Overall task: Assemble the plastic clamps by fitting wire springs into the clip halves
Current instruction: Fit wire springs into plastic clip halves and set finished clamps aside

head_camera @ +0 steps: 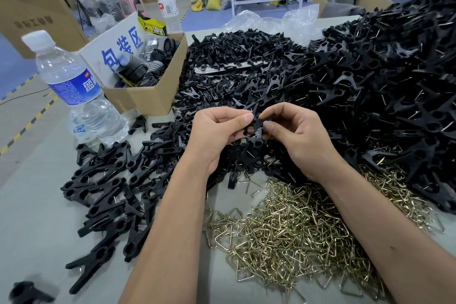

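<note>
Black plastic clamp (254, 128) sits pinched between left hand (217, 131) and right hand (296, 136), above the wire springs (296, 229); mating halves seems underway, seating a spring likely next.

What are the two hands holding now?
Left hand: pinches the black clamp.
Right hand: pinches the same clamp.

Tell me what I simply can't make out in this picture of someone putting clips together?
- Head view: whether a spring already sits in the black clamp; the left hand and right hand pinch it and their fingertips cover it.
- The dark object at the bottom left is blurred and cut off by the edge.
- The wire spring pile is partly hidden under the right forearm.
</note>
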Tool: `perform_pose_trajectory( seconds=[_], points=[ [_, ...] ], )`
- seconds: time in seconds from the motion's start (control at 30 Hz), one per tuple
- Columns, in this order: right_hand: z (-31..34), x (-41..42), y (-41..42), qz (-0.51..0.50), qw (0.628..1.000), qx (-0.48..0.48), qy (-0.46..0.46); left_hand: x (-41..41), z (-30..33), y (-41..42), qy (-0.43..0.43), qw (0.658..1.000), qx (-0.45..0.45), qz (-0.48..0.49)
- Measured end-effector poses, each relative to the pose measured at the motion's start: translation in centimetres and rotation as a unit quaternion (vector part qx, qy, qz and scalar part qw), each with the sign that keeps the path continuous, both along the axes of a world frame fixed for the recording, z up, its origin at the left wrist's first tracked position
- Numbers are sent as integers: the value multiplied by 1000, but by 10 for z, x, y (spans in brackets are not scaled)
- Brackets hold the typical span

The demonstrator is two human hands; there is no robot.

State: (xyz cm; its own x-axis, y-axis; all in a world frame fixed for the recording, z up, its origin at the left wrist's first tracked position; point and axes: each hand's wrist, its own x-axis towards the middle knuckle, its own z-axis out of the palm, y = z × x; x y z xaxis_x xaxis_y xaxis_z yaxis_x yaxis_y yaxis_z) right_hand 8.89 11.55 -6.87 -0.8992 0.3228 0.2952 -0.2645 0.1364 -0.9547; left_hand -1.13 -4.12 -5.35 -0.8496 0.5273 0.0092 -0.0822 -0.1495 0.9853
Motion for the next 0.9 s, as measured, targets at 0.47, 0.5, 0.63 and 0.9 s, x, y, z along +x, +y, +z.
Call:
perform_pose_trajectory(
  seconds=[0.47, 0.5, 0.63, 0.9],
  points=[
    [0, 1, 1, -7, 1000, 25, -12, 0, -3, 1, 6, 1000, -18, 8],
    [0, 1, 1, -9, 1000, 26, -13, 0, -3, 1, 7, 1000, -19, 7],
    [1, 1, 1, -9, 999, 26, -20, 1, -3, 1, 8, 1000, -24, 12],
    [1, 2, 0, -15, 999, 40, -21, 2, -2, 2, 14, 999, -28, 16]
  ],
)
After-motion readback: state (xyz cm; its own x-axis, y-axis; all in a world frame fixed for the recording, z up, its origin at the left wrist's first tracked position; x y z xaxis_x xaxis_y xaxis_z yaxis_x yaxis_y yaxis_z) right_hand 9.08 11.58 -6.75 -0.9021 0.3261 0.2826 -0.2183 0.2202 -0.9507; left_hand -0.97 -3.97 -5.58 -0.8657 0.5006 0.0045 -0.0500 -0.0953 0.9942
